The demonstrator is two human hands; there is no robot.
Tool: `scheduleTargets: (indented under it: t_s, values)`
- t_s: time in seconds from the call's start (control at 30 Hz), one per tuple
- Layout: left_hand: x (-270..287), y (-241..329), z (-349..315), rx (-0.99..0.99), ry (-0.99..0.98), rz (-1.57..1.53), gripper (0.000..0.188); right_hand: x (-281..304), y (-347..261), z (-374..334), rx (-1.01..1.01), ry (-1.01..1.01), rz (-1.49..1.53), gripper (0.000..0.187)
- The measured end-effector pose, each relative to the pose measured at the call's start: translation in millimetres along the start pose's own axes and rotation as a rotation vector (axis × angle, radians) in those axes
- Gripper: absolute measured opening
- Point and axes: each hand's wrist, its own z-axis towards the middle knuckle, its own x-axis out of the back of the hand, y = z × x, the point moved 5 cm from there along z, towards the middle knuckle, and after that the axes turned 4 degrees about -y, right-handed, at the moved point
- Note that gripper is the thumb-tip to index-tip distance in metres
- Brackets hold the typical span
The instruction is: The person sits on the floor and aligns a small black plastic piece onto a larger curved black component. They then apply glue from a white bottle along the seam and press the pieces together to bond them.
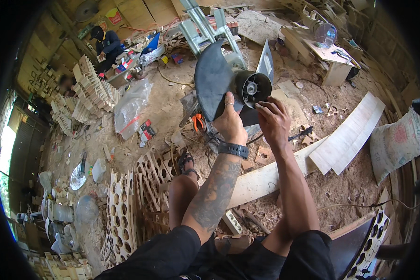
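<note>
A large black fan impeller (213,79), with broad curved blades and a round ribbed hub (253,88), is held up in front of me. The open side of the hub faces me, showing a pale metal centre. My left hand (231,120) grips it by a blade, thumb laid on the near face and fingers hidden behind. At the lower right rim of the hub, my right hand (274,120) has its fingertips drawn together in a pinch against the edge. Behind the impeller rises a pale green metal stand (205,28). Orange-handled pliers (198,122) lie below the blade.
Plywood strips (347,133) lie at right beside a full sack (396,144). Perforated wooden boards (121,214) stand near my leg. A wooden bench (329,53) is far right. Another person (108,44) sits far left behind stacked wooden pieces (91,84). Scraps and a clear plastic bag (131,107) litter the ground.
</note>
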Motion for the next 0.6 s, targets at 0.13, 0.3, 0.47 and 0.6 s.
scheduleTargets:
  t_s: [0.13,0.3,0.47,0.6]
  values:
    - [0.1,-1.5,2.0,-0.050,0.022,0.007,0.047,-0.7,0.6,-0.8,-0.006,-0.001,0.006,0.021]
    - [2.6,-0.8,6.7,-0.080,0.039,0.074,0.047,1.3,-1.7,0.4,0.005,0.000,0.005,0.022]
    - [1.0,-1.0,9.1,-0.107,0.020,0.106,0.046,1.0,-2.9,-0.6,-0.017,-0.002,-0.018,0.021]
    - [2.4,1.3,7.7,-0.171,0.077,0.100,0.047,2.6,-2.2,1.9,-0.014,-0.008,0.006,0.022]
